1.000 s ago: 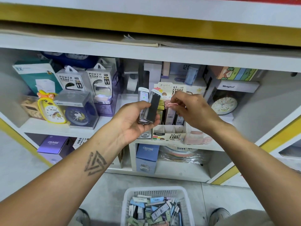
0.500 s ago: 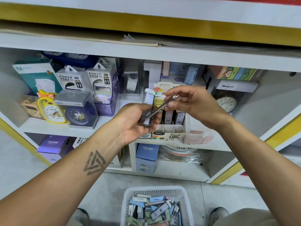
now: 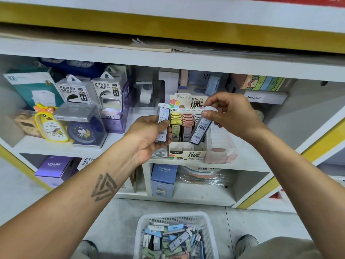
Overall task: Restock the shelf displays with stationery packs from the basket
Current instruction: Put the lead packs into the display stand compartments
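My left hand (image 3: 149, 135) grips a slim white-capped lead pack (image 3: 162, 124) upright in front of the shelf. My right hand (image 3: 231, 114) pinches the top of another pack (image 3: 200, 130), tilted, its lower end over the right side of the cardboard display box (image 3: 186, 155). That box holds rows of yellow and pink lead packs (image 3: 182, 124). On the floor below stands a white basket (image 3: 175, 219) with several loose stationery packs.
Left on the shelf stand power bank boxes (image 3: 93, 92), a yellow duck clock (image 3: 49, 126) and a blue clock in a clear case (image 3: 82, 131). A pale pink box (image 3: 222, 146) adjoins the display. CRUHRE boxes (image 3: 163, 180) fill the lower shelf. My shoes flank the basket.
My right hand has drawn one pack out of my left hand's bundle and carried it right, down over the display box. My left hand keeps the other pack and has barely moved.
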A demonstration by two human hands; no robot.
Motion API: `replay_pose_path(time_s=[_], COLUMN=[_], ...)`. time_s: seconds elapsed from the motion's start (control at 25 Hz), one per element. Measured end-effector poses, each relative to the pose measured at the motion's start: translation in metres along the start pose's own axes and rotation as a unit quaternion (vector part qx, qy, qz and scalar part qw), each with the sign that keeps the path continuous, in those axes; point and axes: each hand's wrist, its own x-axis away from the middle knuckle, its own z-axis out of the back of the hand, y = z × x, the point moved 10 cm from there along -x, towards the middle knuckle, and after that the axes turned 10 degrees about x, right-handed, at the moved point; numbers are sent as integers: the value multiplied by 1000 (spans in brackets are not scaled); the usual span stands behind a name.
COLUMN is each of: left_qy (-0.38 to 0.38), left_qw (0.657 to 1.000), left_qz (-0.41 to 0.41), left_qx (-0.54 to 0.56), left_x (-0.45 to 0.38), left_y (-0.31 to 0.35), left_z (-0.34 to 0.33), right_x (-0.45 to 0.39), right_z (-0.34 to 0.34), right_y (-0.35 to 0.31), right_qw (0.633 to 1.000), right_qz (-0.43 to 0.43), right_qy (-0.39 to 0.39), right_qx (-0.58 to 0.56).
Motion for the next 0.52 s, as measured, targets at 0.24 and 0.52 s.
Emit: replay_pose_path(time_s=[0.24, 0.52], left_qy=[11, -18], left_qw=[1000, 999], left_qz=[18, 6], left_qx=[0, -35], left_x=[0, 3], left_y=[-3, -6], left_z=[2, -5], right_x=[2, 5], right_z=[0, -20], right_y=[-7, -12], right_qw=[988, 979], right_qz=[70, 95], right_qy=[13, -40], right_qx=[137, 177])
